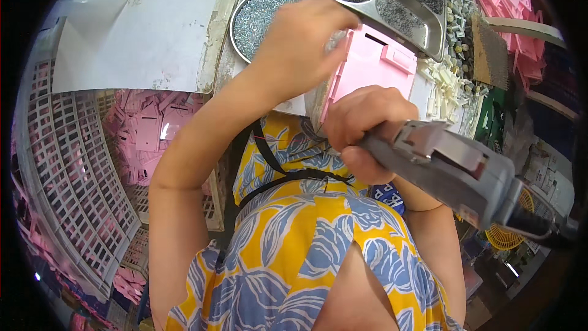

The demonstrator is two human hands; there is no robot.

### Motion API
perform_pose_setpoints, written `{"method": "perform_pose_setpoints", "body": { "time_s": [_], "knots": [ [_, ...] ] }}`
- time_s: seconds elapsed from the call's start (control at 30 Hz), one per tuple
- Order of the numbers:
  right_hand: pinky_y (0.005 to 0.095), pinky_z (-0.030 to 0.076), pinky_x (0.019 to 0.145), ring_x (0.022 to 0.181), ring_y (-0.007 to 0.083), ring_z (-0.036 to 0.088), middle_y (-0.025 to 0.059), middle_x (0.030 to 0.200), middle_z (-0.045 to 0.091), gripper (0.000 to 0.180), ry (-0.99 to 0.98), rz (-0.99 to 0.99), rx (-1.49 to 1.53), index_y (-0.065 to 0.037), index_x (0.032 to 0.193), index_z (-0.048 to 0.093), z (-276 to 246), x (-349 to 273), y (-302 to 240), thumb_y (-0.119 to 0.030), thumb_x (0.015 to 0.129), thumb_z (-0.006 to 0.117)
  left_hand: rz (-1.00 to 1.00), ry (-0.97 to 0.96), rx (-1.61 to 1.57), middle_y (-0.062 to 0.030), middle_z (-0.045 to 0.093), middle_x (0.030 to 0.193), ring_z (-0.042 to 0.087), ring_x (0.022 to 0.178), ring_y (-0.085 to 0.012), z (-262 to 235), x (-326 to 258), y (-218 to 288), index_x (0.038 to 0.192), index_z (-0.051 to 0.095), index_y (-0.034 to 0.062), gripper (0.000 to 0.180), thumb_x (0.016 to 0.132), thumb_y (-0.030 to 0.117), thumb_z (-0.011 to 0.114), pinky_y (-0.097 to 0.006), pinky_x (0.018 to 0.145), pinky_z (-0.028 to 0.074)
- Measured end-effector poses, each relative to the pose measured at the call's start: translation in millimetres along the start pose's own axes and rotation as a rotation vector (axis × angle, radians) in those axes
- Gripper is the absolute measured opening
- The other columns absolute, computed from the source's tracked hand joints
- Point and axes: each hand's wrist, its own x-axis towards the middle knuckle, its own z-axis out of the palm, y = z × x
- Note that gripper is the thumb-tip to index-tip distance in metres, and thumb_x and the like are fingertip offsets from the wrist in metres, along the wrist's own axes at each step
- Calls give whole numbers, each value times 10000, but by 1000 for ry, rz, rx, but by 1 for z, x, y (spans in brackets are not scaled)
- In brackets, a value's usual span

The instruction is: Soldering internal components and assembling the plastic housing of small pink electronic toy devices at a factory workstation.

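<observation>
Gripping a long grey plastic power tool (456,171) beside a flat pink plastic panel (373,64)

The right hand (370,124) is wrapping around the tool, overlapping the panel's near edge. The left hand (300,40) is curling, blurred, at the panel's far-left corner; I cannot tell whether it is pinching anything. The panel is lying near 1 round metal dish (232,34) of small bluish metal pieces (260,18).

From the pink panel (373,67), we could sweep over the white sheet (147,34) at 9 o'clock, but our left hand (306,37) and the round dish (232,32) crowd that side. Steel tray (436,35) walls off 12, white bits (442,86) clutter 3, grey power tool (450,171) blocks 4.
</observation>
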Motion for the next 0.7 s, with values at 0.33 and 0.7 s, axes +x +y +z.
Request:
{"method": "perform_pose_setpoints", "body": {
  "time_s": [0.33,0.7],
  "knots": [
    [299,473,572,603,151,543,-4,837,579,393,241,-324,946,-126,1059,552,-105,5,-94,-268,782,791,435,-159,238,-91,590,1302,552,1243,-273,5,62,49,1105,659,115,378,794,307,754,-560,1047,427],
    [185,390,395,396,46,504,-75,515,550,305,271,-192,746,-118,1007,482,-85,10,-80,-230,887,740,-1249,1696,-837,-148,538,1277,609,1099,-303,-109,-425,4,1309,504,44,441,985,340,553,-471,892,576]
  ]
}}
